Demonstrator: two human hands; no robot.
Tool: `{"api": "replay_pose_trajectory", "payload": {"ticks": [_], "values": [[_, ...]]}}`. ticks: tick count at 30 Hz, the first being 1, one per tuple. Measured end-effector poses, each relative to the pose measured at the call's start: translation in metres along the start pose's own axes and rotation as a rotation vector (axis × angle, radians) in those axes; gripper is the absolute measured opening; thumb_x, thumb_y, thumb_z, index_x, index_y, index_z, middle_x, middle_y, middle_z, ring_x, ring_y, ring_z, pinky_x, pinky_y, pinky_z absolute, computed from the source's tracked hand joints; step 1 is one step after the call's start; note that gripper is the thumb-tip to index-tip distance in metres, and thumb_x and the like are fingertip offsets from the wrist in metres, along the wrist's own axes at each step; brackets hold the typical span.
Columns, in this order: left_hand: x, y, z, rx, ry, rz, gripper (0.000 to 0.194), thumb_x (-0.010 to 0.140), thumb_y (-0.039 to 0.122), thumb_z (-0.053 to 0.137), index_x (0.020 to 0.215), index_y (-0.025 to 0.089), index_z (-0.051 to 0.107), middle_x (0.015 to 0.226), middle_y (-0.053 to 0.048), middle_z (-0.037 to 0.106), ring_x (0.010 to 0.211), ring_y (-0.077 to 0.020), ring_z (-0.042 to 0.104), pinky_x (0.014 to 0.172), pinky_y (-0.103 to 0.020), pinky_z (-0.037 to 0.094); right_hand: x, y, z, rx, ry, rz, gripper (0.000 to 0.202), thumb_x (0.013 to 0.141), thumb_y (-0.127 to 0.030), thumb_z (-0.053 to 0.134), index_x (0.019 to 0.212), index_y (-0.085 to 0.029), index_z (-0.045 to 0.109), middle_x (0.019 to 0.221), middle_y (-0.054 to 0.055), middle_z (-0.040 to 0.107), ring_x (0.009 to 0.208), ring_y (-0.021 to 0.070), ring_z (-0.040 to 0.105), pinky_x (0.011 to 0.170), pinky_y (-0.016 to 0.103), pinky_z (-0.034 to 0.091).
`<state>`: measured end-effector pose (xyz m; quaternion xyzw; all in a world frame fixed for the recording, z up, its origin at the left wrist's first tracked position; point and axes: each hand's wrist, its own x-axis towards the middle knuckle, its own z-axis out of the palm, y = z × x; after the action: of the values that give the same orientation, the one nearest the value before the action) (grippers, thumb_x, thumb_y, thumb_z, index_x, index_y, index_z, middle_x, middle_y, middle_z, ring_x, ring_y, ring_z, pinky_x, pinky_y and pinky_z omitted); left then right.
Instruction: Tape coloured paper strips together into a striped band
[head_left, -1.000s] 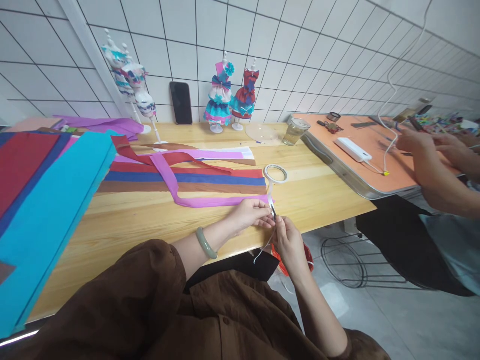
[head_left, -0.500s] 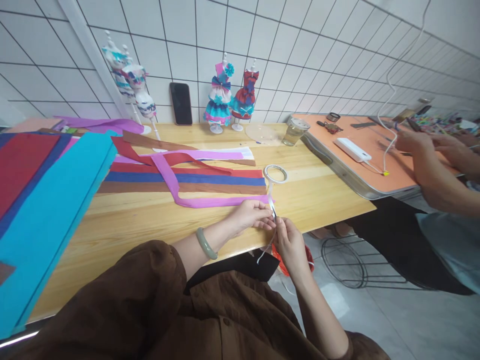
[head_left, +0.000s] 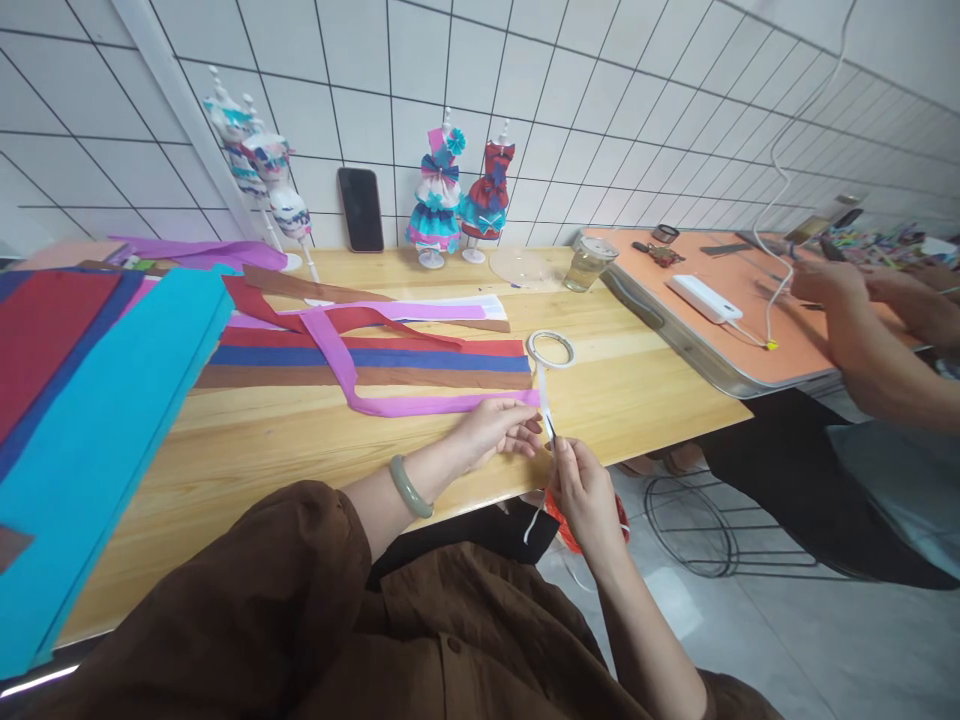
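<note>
A narrow white tape strip [head_left: 544,392] runs from the tape roll [head_left: 551,348] down to my hands at the table's front edge. My right hand [head_left: 581,490] is closed, thumb and finger pinching a thin dark pointed tool [head_left: 553,428] at the strip's lower end; its exact kind is too small to make out. Beside the strip, my left hand [head_left: 504,430] has its fingers loosely apart, with nothing visible in them. A thin white strand [head_left: 533,524] hangs below my right hand. The end of a purple fabric strip [head_left: 450,404] lies just behind my left hand.
Red, blue and brown strips [head_left: 375,357] lie on the wooden table [head_left: 300,440]. Large blue sheets [head_left: 127,420] cover its left. Dressed mini mannequins [head_left: 435,205], a phone [head_left: 361,210] and a cup [head_left: 590,265] stand behind. A co-worker's hands [head_left: 832,285] are over the orange table [head_left: 750,350].
My left fingers have come off the white strip and loosened. My right hand has shifted slightly down and right, and the dark tool shows more plainly. The hanging strand has swung.
</note>
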<state>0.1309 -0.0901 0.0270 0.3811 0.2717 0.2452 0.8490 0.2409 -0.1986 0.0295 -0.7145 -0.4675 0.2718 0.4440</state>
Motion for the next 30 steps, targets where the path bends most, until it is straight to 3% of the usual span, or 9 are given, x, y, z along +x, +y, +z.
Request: {"api": "replay_pose_trajectory", "payload": {"ticks": [7, 17, 24, 30], "values": [[0.005, 0.0, -0.003, -0.07, -0.022, 0.017, 0.012, 0.079, 0.018, 0.06, 0.075, 0.008, 0.057, 0.066, -0.002, 0.057, 0.052, -0.0058, 0.053, 0.048, -0.019, 0.039, -0.007, 0.013, 0.007, 0.042, 0.031, 0.019, 0.044, 0.083, -0.06, 0.038, 0.078, -0.019, 0.055, 0.048, -0.004, 0.042, 0.042, 0.012, 0.037, 0.043, 0.024, 0.03], [0.005, -0.001, -0.003, -0.023, 0.02, 0.087, 0.016, 0.068, 0.015, 0.071, 0.073, 0.009, 0.058, 0.06, 0.0, 0.056, 0.054, -0.0062, 0.053, 0.053, -0.02, 0.04, -0.01, 0.01, 0.0, -0.003, -0.054, 0.016, 0.04, 0.086, -0.056, 0.036, 0.07, -0.02, 0.046, 0.056, -0.003, 0.041, 0.051, 0.0121, 0.039, 0.049, 0.024, 0.033], [0.004, -0.002, 0.0, 0.012, 0.044, 0.101, 0.016, 0.068, 0.016, 0.071, 0.073, 0.009, 0.058, 0.059, 0.0, 0.058, 0.054, -0.0062, 0.054, 0.055, -0.02, 0.04, -0.011, 0.01, -0.004, 0.098, -0.127, 0.106, 0.042, 0.086, -0.059, 0.034, 0.069, -0.022, 0.041, 0.05, -0.006, 0.035, 0.042, 0.0103, 0.033, 0.041, 0.023, 0.026], [0.004, -0.001, -0.002, 0.012, 0.113, 0.153, 0.016, 0.069, 0.02, 0.07, 0.073, 0.01, 0.057, 0.059, 0.001, 0.057, 0.053, -0.0055, 0.053, 0.056, -0.021, 0.041, -0.011, 0.013, -0.008, -0.226, -0.039, 0.033, 0.043, 0.088, -0.056, 0.031, 0.082, -0.02, 0.053, 0.059, 0.001, 0.052, 0.056, 0.0167, 0.05, 0.056, 0.027, 0.036]]}}
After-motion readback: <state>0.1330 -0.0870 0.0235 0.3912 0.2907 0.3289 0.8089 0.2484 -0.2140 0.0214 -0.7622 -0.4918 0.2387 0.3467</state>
